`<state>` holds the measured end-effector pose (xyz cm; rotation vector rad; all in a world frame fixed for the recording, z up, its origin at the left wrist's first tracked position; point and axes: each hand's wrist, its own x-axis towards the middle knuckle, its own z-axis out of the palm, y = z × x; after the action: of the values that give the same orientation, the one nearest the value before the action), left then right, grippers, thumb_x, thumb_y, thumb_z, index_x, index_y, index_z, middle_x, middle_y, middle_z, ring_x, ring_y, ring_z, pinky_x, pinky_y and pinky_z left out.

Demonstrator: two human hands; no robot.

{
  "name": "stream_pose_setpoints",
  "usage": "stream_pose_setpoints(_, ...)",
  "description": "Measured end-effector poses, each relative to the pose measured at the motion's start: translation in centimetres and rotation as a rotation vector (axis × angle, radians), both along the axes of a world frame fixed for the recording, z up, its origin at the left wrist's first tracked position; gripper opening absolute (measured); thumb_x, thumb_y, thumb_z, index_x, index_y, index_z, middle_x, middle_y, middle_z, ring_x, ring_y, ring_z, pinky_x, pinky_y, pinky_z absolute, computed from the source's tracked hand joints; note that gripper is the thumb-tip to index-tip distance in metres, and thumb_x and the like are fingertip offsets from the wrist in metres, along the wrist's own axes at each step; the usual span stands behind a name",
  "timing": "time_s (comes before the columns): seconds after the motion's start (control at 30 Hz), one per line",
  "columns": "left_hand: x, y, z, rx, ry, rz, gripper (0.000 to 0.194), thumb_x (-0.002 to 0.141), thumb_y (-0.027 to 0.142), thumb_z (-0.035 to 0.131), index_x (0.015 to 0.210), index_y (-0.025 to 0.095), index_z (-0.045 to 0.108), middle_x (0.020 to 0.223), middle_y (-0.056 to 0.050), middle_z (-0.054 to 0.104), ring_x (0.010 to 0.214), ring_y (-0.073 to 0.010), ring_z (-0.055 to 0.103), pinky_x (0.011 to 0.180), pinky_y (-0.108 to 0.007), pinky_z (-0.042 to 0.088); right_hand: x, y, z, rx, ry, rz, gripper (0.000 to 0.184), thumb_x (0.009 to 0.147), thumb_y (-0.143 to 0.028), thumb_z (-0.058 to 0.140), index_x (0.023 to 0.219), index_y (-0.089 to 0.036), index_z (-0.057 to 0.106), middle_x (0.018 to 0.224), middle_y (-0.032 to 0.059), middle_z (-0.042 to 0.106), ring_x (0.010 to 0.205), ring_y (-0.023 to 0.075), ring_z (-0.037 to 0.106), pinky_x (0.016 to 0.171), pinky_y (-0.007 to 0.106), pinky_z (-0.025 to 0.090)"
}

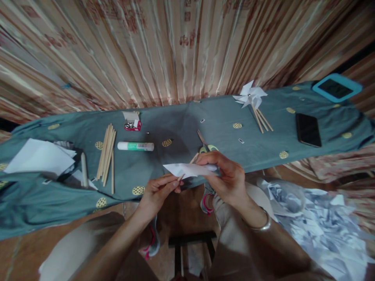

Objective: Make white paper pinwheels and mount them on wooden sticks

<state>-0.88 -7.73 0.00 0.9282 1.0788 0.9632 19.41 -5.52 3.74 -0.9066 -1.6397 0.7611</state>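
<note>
Above the table's front edge, my left hand (159,192) pinches a thin wooden stick (181,177), its fingers closed just under a piece of folded white paper (187,170). On the other side my right hand (224,173) grips the paper between thumb and fingers. The stick crosses the paper, and its far end shows above the paper's upper edge. Just beyond my right hand lie scissors (208,146) with yellow-green handles. A glue stick (135,146) rests to the left. Finished paper pinwheels (250,95) on sticks lie at the back right.
Several wooden sticks (107,156) lie left of the glue stick, near an opened small box (131,121) of metal pins. White paper sheets (41,158) are at the far left. A black phone (308,130) and blue-framed tablet (336,88) sit right. Crumpled paper (322,222) fills the lower right.
</note>
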Motion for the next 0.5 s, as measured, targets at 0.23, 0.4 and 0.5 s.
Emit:
stream_pose_setpoints(0.23, -0.04, -0.1, 0.08, 0.012, -0.008, -0.001, 0.015, 0.074, 0.036, 0.081, 0.086, 0.026, 0.082, 0.075, -0.003, 0.074, 0.064, -0.0094, 0.06, 0.069, -0.022, 0.049, 0.06, -0.12, 0.11, 0.007, -0.002, -0.005, 0.019, 0.086, -0.01, 0.061, 0.099, -0.023, 0.068, 0.095, 0.004, 0.073, 0.092, 0.0189, 0.069, 0.083, 0.036, 0.055)
stream_pose_setpoints(0.4, 0.08, -0.16, 0.27, -0.008, -0.026, 0.008, 0.017, 0.072, 0.036, 0.083, 0.086, 0.027, 0.082, 0.076, -0.002, 0.073, 0.063, -0.0092, 0.061, 0.067, -0.022, 0.05, 0.13, -0.03, -0.02, 0.023, 0.008, 0.003, 0.021, 0.086, -0.009, 0.061, 0.1, -0.024, 0.067, 0.096, 0.0032, 0.073, 0.092, 0.018, 0.069, 0.083, 0.036, 0.055)
stream_pose_setpoints(0.5, 0.13, -0.07, 0.22, -0.008, -0.029, 0.015, 0.017, 0.071, 0.035, 0.083, 0.086, 0.027, 0.082, 0.078, -0.003, 0.073, 0.064, -0.0094, 0.061, 0.067, -0.022, 0.05, 0.16, -0.01, -0.04, 0.018, 0.006, -0.003, 0.022, 0.086, -0.008, 0.06, 0.1, -0.024, 0.066, 0.095, 0.003, 0.072, 0.092, 0.0174, 0.069, 0.084, 0.035, 0.054)
